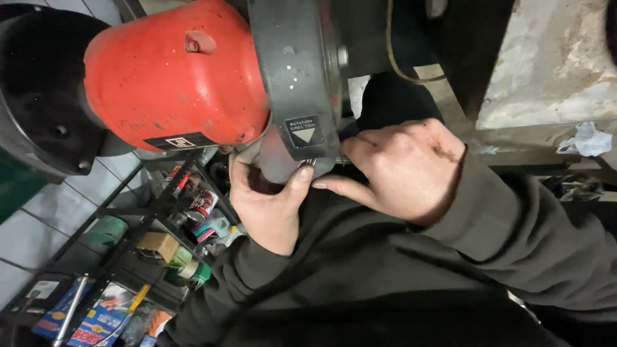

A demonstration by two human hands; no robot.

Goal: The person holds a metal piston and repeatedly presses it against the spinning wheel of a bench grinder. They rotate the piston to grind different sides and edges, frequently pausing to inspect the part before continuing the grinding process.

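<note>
Two bare hands close in on the lower edge of a bench grinder's grey wheel guard (299, 83), which sits against the machine's red motor housing (173, 77). The left hand (267, 202) cups the guard from beneath, thumb pressed up against its rim — a hold that appears meant to brace the part. The right hand (402, 167), curled narrow, pinches at a small metal fitting (340, 159) just beside the guard's arrow label (302, 132); whether it grips a bolt or a small tool cannot be told, since the fingers hide it. Dark sleeves (385, 270) crowd the lower frame. Below and to the left, a black wire rack (154, 205) holds spray cans (202, 205), tape rolls (186, 266) and boxed supplies (103, 318) — kept near the machine, over a pale tiled floor (58, 205).
</note>
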